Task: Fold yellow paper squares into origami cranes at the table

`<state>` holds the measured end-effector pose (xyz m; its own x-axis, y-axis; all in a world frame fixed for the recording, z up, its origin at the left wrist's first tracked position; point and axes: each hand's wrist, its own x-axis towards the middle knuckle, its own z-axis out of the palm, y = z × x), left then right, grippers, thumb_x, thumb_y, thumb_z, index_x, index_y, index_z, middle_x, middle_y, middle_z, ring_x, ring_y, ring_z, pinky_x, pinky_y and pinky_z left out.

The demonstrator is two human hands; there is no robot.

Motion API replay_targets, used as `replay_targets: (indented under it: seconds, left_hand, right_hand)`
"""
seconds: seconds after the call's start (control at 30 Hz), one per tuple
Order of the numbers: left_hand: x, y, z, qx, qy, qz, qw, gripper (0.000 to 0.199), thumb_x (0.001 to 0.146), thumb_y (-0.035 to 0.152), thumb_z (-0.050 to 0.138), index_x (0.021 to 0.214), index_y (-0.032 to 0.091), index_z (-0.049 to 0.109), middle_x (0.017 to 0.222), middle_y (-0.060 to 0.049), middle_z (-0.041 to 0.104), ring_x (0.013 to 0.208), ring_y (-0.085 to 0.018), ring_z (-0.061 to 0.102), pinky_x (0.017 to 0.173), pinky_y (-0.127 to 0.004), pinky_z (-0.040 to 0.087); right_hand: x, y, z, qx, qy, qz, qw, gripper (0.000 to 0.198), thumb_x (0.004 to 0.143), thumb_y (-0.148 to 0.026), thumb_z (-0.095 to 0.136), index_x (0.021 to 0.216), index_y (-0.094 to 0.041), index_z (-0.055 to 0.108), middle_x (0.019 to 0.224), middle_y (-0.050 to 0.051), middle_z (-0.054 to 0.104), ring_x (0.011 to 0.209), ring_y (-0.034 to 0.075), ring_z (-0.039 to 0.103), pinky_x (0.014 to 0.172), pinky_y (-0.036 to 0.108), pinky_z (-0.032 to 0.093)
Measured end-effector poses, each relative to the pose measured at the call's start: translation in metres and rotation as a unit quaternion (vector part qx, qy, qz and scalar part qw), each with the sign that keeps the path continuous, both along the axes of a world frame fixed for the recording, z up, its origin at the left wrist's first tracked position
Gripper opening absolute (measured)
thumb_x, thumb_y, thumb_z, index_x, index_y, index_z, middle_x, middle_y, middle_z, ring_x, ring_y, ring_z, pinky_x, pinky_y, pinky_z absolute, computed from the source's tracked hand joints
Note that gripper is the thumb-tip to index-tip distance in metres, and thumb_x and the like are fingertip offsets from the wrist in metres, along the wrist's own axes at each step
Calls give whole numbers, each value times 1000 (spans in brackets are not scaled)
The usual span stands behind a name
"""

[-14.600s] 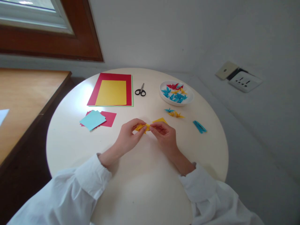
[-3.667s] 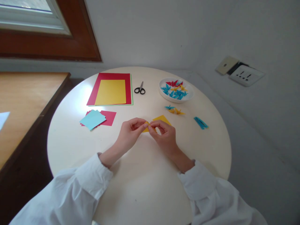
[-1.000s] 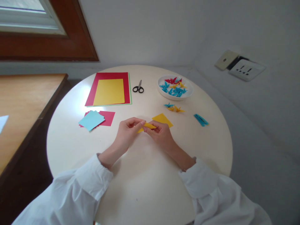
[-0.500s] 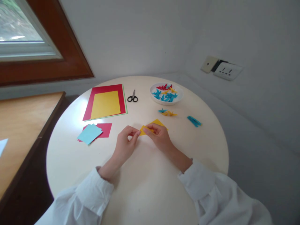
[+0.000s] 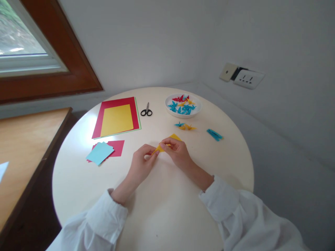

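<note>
Between my two hands is a small folded piece of yellow paper [image 5: 160,149], held just above the white round table [image 5: 162,195]. My left hand [image 5: 141,163] pinches its left corner between thumb and fingers. The fingers and thumb of my right hand [image 5: 179,153] close on the piece from the right and cover part of it. More yellow paper [image 5: 175,136] shows behind my right hand; I cannot tell whether it joins the held piece. Just beyond lie a blue paper crane [image 5: 179,124] and yellow paper cranes [image 5: 190,127].
A white dish [image 5: 169,111] holds several red, blue and yellow cranes. Black-handled scissors [image 5: 146,111] lie beside large red and yellow sheets [image 5: 117,120]. Light blue and red paper squares [image 5: 100,153] are at the left, blue folded strips [image 5: 215,134] at the right. Walls border the table's far side.
The left corner of the yellow paper has tilted, and my left fingertips have shifted slightly along it. My right hand keeps its hold. The whole view has turned a little.
</note>
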<state>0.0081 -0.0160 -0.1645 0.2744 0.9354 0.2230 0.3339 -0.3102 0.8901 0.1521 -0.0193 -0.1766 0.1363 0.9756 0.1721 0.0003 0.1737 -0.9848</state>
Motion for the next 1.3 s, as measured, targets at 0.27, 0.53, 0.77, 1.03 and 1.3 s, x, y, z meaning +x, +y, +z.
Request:
replay_targets:
  seconds: [0.27, 0.53, 0.77, 1.03, 1.3]
  left_hand:
    - [2, -3, 0, -37, -10, -10, 999, 19, 76, 33, 59, 72, 17, 67, 75, -5, 65, 69, -15, 58, 59, -24, 46]
    - [0, -1, 1, -11, 2, -25, 1000, 17, 76, 29, 58, 66, 15, 64, 67, -3, 63, 63, -13, 56, 60, -24, 42]
    - [2, -3, 12, -67, -16, -29, 997, 20, 72, 31, 60, 59, 15, 61, 59, -1, 60, 59, -12, 52, 56, -23, 40]
    - [2, -5, 13, -105, -61, 3, 993, 21, 71, 35, 63, 63, 16, 66, 63, -3, 64, 63, -15, 56, 61, -25, 44]
    - [2, -4, 15, -95, -84, 34, 991, 25, 73, 40, 61, 68, 16, 67, 71, -4, 67, 70, -17, 60, 66, -27, 47]
  right_hand:
    - [-1, -3, 4, 17, 16, 30, 999, 14, 67, -31, 64, 60, -19, 60, 70, 0, 58, 69, 13, 55, 64, 26, 44]
    - [-3, -3, 3, -12, 67, 68, 995, 13, 65, -29, 66, 58, -19, 61, 68, -1, 58, 69, 12, 53, 66, 27, 44]
    - [-4, -4, 4, -49, 104, 78, 990, 15, 62, -30, 67, 55, -19, 60, 65, -2, 56, 66, 11, 51, 66, 27, 43]
    - [3, 1, 6, -78, 148, 37, 985, 20, 58, -36, 71, 57, -19, 60, 61, -3, 55, 63, 11, 49, 67, 28, 43]
    - [9, 3, 7, -96, 191, -3, 977, 23, 53, -35, 75, 56, -18, 61, 63, -3, 56, 64, 11, 52, 68, 27, 43]
